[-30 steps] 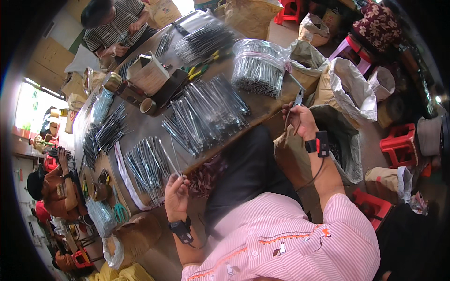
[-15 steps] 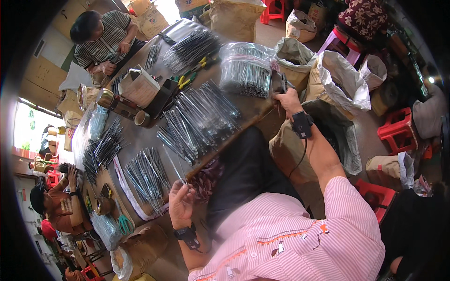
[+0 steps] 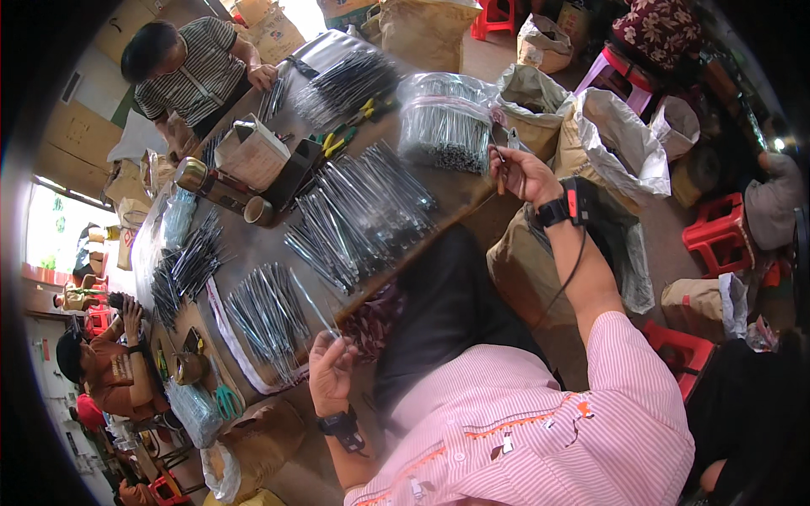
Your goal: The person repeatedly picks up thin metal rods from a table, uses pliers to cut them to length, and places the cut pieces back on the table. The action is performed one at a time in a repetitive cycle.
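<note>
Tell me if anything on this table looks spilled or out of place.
Nothing stands out. The metal rods lie in sorted bunches on the table, and the clear bag of rods is unspilled beside the right hand.

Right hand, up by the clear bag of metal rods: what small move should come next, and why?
Probably bring the right hand back toward the left hand. It pinches a thin rod beside the bag, while the left hand waits at the table edge beside the nearest rod bundle, fingers curled around something thin.
</note>
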A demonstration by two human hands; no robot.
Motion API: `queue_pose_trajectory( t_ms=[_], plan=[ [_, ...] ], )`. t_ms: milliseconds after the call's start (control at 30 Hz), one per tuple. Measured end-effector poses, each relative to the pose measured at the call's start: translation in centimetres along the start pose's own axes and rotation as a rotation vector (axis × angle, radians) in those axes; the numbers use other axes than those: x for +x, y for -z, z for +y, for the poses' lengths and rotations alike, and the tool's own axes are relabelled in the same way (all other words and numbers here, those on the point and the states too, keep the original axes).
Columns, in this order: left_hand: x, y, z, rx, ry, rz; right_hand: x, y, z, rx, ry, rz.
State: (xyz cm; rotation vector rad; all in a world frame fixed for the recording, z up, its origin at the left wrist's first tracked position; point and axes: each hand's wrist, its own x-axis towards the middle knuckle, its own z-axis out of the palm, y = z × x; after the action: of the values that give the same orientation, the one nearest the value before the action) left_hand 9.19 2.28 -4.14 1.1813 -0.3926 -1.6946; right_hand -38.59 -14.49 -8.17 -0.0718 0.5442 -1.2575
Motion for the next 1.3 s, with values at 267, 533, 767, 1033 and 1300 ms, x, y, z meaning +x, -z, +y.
queue_pose_trajectory(
  t_ms=[267,533,767,1033,1300],
  plan=[
    [-0.4,-2.2,-0.8,0.057,0.002,-0.156,1.3,0.6,0.4,0.055,0.018,-0.067],
    [0.5,-3.5,-1.9,0.118,0.052,-0.128,-3.1,0.1,3.2,-0.404,0.171,0.139],
    [0.8,-5.2,-2.5,0.135,0.058,-0.208,-4.6,-0.4,4.2,-0.485,0.135,0.194],
    [0.7,-6.3,-2.8,0.155,0.101,-0.237,-7.3,-5.0,8.3,-0.209,0.099,-0.006],
    [1.1,-10.3,-3.6,0.221,-0.073,-0.345,-9.8,-10.1,16.2,-0.658,0.191,-0.1]
  ],
)
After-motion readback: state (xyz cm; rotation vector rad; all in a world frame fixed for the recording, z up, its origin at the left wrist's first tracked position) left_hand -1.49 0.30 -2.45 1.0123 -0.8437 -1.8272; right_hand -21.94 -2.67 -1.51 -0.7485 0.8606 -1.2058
